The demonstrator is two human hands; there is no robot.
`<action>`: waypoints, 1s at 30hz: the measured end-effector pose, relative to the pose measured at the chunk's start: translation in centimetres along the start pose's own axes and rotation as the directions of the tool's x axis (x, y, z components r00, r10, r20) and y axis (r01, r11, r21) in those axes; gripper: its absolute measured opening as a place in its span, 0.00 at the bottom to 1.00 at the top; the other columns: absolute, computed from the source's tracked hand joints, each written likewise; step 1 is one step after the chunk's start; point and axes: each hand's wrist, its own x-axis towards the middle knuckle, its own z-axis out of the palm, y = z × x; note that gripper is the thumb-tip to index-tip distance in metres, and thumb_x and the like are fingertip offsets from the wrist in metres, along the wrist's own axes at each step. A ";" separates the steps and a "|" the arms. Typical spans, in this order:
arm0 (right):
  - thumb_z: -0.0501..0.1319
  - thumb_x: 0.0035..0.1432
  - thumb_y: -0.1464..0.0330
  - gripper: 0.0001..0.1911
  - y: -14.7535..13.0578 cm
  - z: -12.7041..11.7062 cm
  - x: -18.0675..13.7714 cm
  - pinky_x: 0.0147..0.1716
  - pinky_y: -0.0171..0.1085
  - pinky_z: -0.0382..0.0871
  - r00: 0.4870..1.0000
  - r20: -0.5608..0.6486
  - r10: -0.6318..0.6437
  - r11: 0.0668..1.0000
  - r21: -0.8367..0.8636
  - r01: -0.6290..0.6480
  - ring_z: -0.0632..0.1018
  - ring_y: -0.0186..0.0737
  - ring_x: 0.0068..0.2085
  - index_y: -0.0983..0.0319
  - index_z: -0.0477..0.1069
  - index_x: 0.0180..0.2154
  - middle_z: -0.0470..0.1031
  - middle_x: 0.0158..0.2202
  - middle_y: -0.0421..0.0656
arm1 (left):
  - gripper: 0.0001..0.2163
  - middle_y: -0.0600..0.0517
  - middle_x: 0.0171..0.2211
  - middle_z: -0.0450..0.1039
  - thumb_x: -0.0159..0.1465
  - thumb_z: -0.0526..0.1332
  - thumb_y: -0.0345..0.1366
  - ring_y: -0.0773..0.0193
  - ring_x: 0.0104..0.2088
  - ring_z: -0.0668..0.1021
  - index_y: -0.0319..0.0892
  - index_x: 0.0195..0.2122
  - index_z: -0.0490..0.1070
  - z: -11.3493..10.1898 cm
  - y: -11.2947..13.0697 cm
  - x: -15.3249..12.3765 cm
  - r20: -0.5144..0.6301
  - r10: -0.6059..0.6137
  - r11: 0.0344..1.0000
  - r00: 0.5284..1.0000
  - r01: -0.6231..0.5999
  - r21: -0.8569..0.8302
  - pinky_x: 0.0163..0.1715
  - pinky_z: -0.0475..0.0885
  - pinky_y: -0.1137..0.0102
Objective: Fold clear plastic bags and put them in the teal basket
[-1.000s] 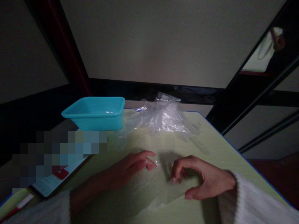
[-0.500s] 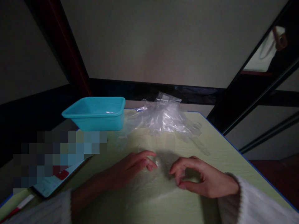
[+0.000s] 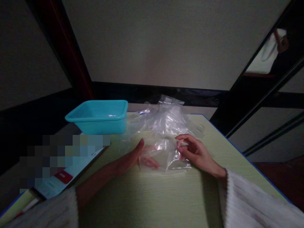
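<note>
A clear plastic glove (image 3: 166,152) is lifted off the pale green table (image 3: 152,196) between my two hands. My right hand (image 3: 194,152) pinches its upper right edge with closed fingers. My left hand (image 3: 140,155) is pushed into the glove's opening from the left, with its fingers showing through the film and the thumb up outside. A heap of more clear plastic gloves (image 3: 166,120) lies just behind the held one, near the table's far edge.
A turquoise plastic tub (image 3: 99,116) stands at the back left of the table. A white card with a red mark (image 3: 61,177) lies at the left edge, next to a pixelated patch. The table's blue right edge runs diagonally; a wall rises behind.
The glove lay flat under my fingertips before. Both hands have moved away from me and lifted it, and my left hand has gone inside its opening.
</note>
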 end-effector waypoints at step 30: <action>0.63 0.45 0.65 0.28 0.0 -0.8 -1.9 0.20 0.33 0.63 0.953 -0.112 0.280 0.951 -0.106 -0.292 0.71 0.29 0.23 0.57 0.50 0.45 0.66 0.35 0.38 | 0.22 0.48 0.28 0.79 0.48 0.66 0.46 0.54 0.34 0.79 0.39 0.41 0.69 0.6 0.3 0.8 -0.340 -0.046 0.998 0.939 0.026 -0.063 0.40 0.70 0.62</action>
